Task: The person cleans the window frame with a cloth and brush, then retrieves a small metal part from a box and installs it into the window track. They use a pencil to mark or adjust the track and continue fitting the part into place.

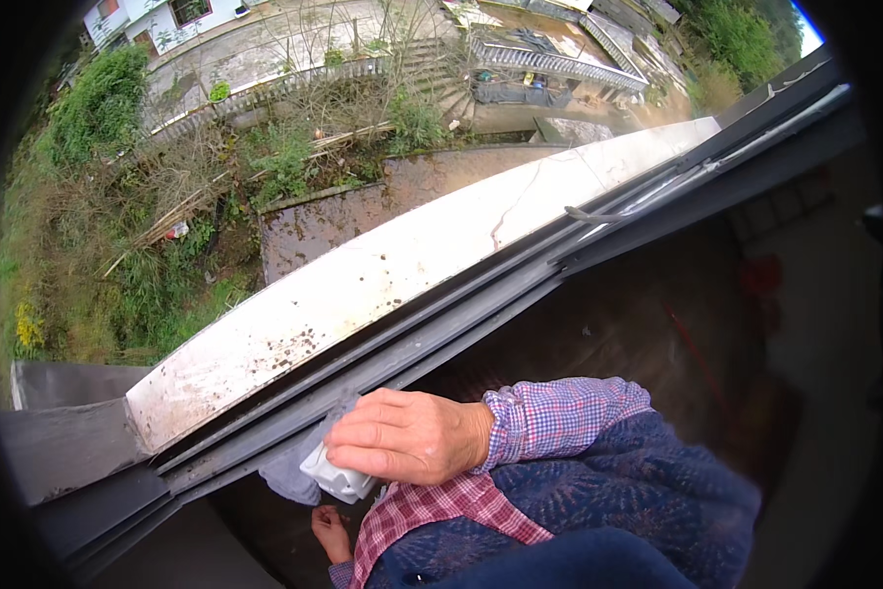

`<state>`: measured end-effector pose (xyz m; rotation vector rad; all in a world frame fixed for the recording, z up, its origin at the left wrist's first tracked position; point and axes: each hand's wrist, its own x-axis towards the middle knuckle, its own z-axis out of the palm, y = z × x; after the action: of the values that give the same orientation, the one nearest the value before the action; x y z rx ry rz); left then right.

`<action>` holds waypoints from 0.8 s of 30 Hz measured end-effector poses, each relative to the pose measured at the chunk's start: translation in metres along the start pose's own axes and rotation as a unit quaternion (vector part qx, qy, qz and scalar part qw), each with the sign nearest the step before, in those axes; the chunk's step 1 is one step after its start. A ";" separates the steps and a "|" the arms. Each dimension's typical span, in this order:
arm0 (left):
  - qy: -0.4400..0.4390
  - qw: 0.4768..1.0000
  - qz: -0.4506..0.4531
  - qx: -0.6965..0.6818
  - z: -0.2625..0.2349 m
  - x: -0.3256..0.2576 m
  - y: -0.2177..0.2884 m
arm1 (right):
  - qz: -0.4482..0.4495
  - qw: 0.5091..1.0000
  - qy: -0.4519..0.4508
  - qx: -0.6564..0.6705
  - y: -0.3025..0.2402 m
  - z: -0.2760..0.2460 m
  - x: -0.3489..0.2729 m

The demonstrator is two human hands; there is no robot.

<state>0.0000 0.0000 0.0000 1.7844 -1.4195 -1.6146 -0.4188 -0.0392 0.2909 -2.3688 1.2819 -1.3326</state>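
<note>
Head view: right hand closed over a small white block, grip wrapped on top, a pale cloth bunched just beyond the fingertips. Block pressed against the dark window track, long axis of the track running up and away to the right of the grip. Left hand lower, under the grip, fingers curled, seemingly holding nothing; nearer to the block than to the white sill.

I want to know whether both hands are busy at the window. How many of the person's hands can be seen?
2. The right hand presses a small white object against the grey window frame. The left hand sits lower, beside the checked sleeve, partly hidden.
</note>
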 end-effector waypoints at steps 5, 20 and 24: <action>-0.012 1.000 -0.006 -0.004 0.012 -0.015 0.039 | 0.045 0.997 0.062 0.002 -0.015 -0.024 -0.021; -0.112 0.976 0.014 0.188 0.045 0.036 0.102 | 0.163 0.980 0.111 -0.010 0.030 -0.039 -0.046; -0.164 0.929 0.112 0.313 0.053 0.032 0.153 | 0.200 0.972 0.125 -0.009 0.027 -0.042 -0.042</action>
<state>-0.1182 -0.0749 0.0871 1.5928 -2.4144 -1.4846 -0.4773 -0.0146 0.2760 -1.8528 1.7298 -1.5139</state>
